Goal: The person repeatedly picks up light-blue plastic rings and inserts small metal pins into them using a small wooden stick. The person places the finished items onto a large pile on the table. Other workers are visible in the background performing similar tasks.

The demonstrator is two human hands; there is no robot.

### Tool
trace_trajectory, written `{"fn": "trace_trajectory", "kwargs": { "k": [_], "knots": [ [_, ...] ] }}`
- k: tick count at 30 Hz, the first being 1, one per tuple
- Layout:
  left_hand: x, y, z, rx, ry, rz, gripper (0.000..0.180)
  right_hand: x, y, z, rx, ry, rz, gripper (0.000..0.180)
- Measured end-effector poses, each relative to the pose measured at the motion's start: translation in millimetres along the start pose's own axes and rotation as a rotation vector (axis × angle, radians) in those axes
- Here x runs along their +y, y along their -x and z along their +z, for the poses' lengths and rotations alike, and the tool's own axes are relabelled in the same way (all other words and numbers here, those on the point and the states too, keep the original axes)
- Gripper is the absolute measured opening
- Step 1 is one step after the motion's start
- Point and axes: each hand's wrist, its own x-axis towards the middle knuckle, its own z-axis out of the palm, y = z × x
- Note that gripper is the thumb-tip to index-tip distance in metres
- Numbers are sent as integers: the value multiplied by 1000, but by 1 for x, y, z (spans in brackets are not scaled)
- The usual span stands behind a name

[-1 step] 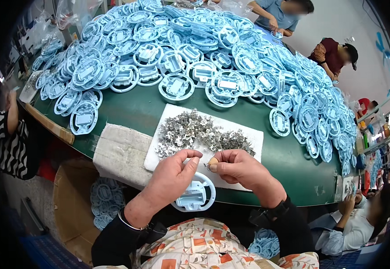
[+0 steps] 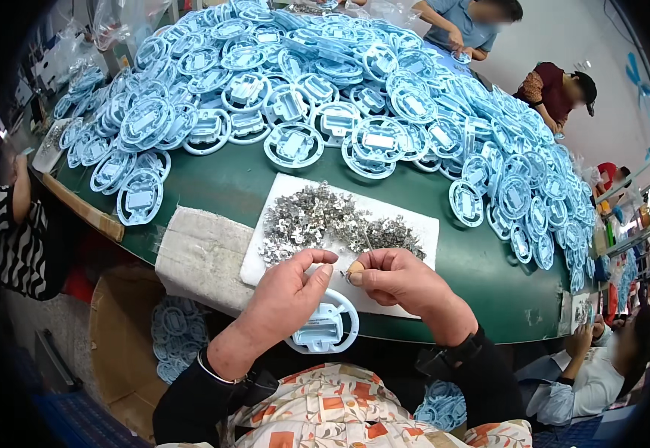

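Wheel (image 2: pixel 320 333), lower centre: pale blue. Piled wheels (image 2: pixel 295 145), upper frame: pale blue. Clips (image 2: pixel 306 216), centre: silver-grey. Board (image 2: pixel 417 218), centre: white. Table (image 2: pixel 213 183): dark green. Garment (image 2: pixel 332 418), bottom centre: cream, orange-red squares, leaf print. Co-worker's garment (image 2: pixel 15 246), left edge: black-and-white stripes.

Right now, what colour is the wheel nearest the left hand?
The wheel is light blue, in the head view.

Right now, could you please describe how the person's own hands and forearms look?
The left hand and right hand wear no gloves. The left sleeve and right sleeve are black and long. A thin, pale bangle circles the left wrist, and a dark, boxy device sits near it; a similar dark device sits at the right wrist.
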Motion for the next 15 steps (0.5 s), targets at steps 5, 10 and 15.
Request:
{"fn": "trace_trajectory", "kwargs": {
  "k": [5, 10, 15],
  "knots": [
    [6, 1, 0, -121, 53, -54, 22, -1, -1, -4, -45, -73, 1, 17],
    [11, 1, 0, -106, -14, -20, 17, -3, 2, -5, -71, -147, -2, 19],
    [3, -2, -8, -45, -107, -23, 19, -4, 2, -4, -10, -294, -27, 16]
  ]
}}
